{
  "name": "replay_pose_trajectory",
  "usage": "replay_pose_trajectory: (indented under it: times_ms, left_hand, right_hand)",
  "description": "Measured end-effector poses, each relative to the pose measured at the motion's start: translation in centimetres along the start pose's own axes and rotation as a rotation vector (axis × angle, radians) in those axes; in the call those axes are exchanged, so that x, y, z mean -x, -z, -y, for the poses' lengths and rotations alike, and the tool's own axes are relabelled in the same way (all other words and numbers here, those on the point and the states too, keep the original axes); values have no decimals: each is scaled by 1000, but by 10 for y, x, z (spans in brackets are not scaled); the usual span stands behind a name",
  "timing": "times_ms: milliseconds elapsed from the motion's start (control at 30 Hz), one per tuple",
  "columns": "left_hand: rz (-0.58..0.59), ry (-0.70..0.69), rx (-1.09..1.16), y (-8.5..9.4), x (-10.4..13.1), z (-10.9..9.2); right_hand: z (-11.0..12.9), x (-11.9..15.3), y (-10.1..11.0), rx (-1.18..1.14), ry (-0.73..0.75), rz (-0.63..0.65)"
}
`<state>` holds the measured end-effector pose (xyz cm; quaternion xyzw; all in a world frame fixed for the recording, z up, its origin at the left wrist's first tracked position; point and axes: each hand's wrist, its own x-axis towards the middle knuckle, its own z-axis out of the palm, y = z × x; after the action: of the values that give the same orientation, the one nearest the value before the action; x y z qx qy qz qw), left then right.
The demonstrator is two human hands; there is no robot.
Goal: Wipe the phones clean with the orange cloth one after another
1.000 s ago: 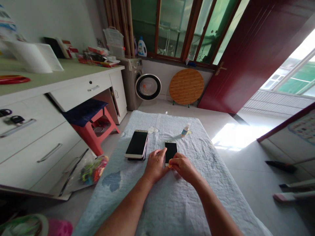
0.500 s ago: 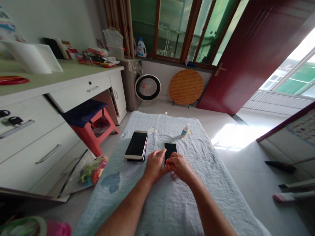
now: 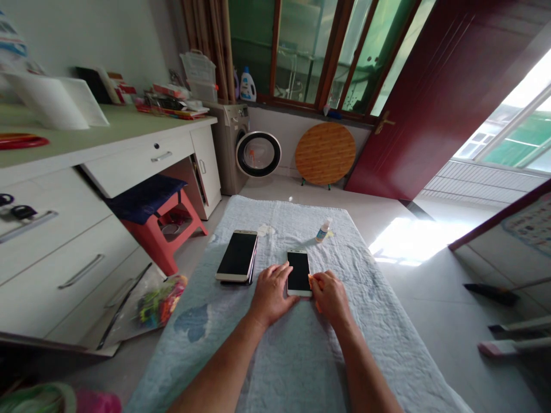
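Observation:
A white-framed smartphone (image 3: pixel 298 275) with a dark screen lies face up on the light blue cloth (image 3: pixel 301 367). My left hand (image 3: pixel 272 291) grips it at the left edge, fingertips along the side and thumb at the bottom corner. At the phone's right edge, my right hand (image 3: pixel 330 293) pinches an orange cleaning cloth (image 3: pixel 318 306), mostly hidden under the fingers. To the left lies a stack of phones, with a larger gold-framed smartphone (image 3: pixel 237 256) on top. A small spray bottle (image 3: pixel 322 231) stands beyond the right hand.
A pink stool (image 3: pixel 181 215) with a dark blue top stands left of the cloth-covered table, near white drawers (image 3: pixel 73 275). A plastic bag (image 3: pixel 150 310) with colourful contents sits on the floor there. Behind are an open washing machine door (image 3: pixel 258 154) and a round wooden tabletop (image 3: pixel 326 154).
My right hand has moved right, from the lower part of the phone's screen to its right edge. More of the screen and the orange cloth now show. My left hand stays at the left edge.

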<state>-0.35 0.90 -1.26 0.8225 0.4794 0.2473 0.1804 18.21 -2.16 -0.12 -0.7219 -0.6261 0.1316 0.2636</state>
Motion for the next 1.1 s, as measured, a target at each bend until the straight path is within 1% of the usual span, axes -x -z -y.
replay_pose_trajectory:
  times_ms: [133, 233, 367, 467, 600, 700, 800, 900, 1100]
  left_hand:
    - [20, 16, -11, 1, 0, -1]
    - [40, 15, 1, 2, 0, -1]
    - [43, -10, 15, 1, -1, 2]
    - [38, -20, 22, 1, -1, 2]
    - [25, -3, 31, 3, -1, 0]
    - [20, 9, 31, 4, -1, -2]
    - [11, 8, 26, 4, -1, -2]
    - [6, 3, 28, 4, -1, -2]
    - [21, 13, 34, 5, 0, -4]
  right_hand:
    - [2, -1, -4, 58, -21, -6]
    - [5, -10, -6, 108, -48, -10]
    - [14, -34, -8, 167, -85, 19]
    - [19, -55, -9, 174, -123, 17]
    - [22, -79, -11, 152, -148, -31]
    - [22, -90, -15, 132, -178, -77]
    - [22, -92, -19, 114, -188, -101]
    - [22, -87, -22, 92, -181, -96]
    - [20, -69, -14, 45, -174, -57]
